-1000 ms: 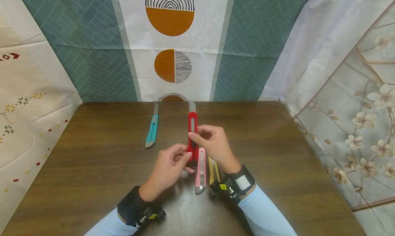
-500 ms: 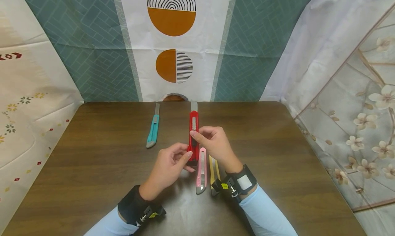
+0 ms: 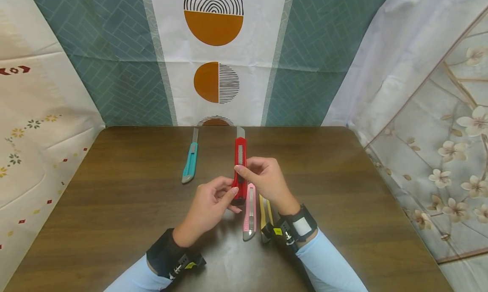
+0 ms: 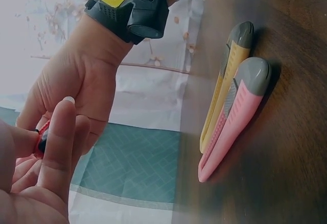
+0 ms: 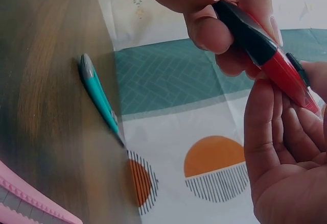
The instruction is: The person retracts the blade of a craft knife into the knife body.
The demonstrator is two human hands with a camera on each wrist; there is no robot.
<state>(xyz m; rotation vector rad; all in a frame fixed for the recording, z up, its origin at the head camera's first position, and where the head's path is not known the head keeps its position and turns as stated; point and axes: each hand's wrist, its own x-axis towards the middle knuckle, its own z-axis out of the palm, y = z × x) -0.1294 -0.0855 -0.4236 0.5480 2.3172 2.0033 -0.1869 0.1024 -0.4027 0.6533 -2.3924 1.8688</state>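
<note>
Both hands hold a red box cutter [image 3: 240, 156] above the table, its blade out and pointing to the far edge. My left hand [image 3: 211, 204] pinches its dark rear end between thumb and fingers. Higher up the body, my right hand [image 3: 267, 179] grips it with the thumb lying on top near the slider. In the right wrist view the red box cutter [image 5: 286, 76] shows its black end cap among the fingers. Most of it is hidden by fingers in the left wrist view. A pink box cutter [image 3: 249, 215] lies below the hands, next to a yellow one [image 3: 265, 211].
A teal box cutter [image 3: 189, 162] with its blade out lies on the wooden table [image 3: 126, 190], left of the hands toward the back. A patterned curtain [image 3: 129, 59] hangs behind the table's far edge. Floral cloths [image 3: 442, 156] flank the sides.
The view has shifted very slightly. Both hands keep their hold on the red box cutter in nearly the same place; the right thumb sits slightly lower along it than half a second ago.
</note>
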